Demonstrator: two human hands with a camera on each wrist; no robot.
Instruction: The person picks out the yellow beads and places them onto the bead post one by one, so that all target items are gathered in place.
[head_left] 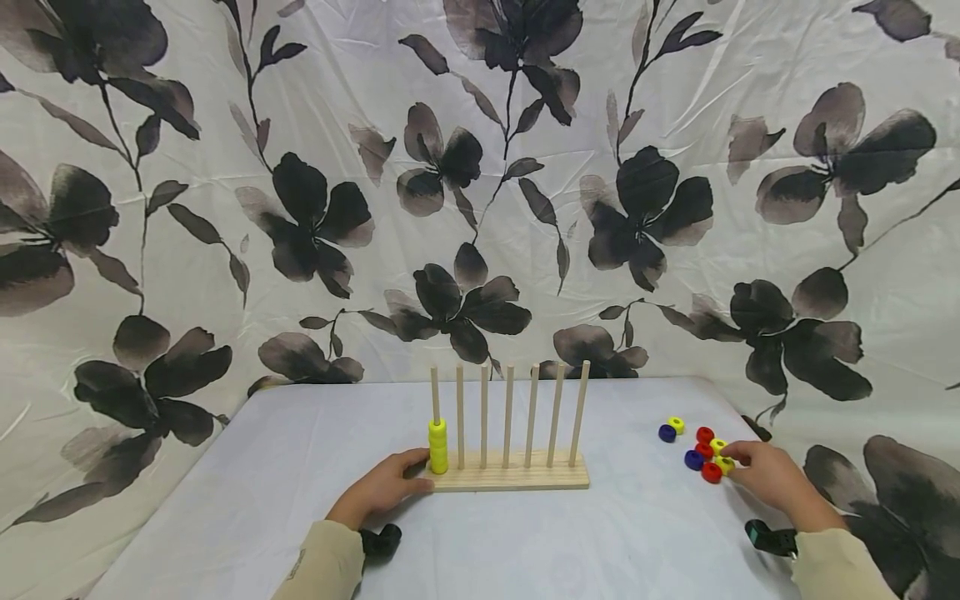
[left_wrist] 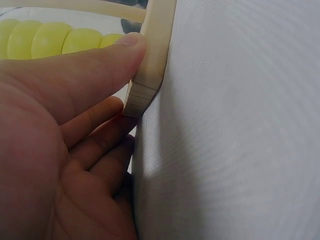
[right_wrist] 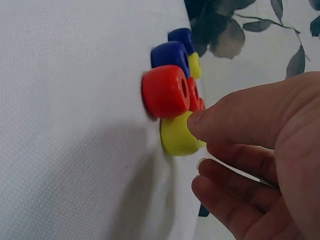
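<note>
A wooden peg stand (head_left: 510, 478) with several upright rods stands on the table. Several yellow beads (head_left: 438, 447) are stacked on its leftmost rod. My left hand (head_left: 384, 485) grips the left end of the base. In the left wrist view its thumb (left_wrist: 131, 42) lies on the wood close to the stack, with the other fingers at the end face. Off to the right, my right hand (head_left: 772, 475) pinches a yellow bead (right_wrist: 176, 136) at the near side of a loose bead group. A red bead (right_wrist: 164, 92) sits right beside that yellow one.
Blue beads (head_left: 693, 459), red beads (head_left: 705, 435) and further yellow beads (head_left: 676, 424) lie loose on the right of the white-covered table (head_left: 330, 425). Behind it hangs a floral cloth (head_left: 525, 242). The table's right edge runs close past the beads.
</note>
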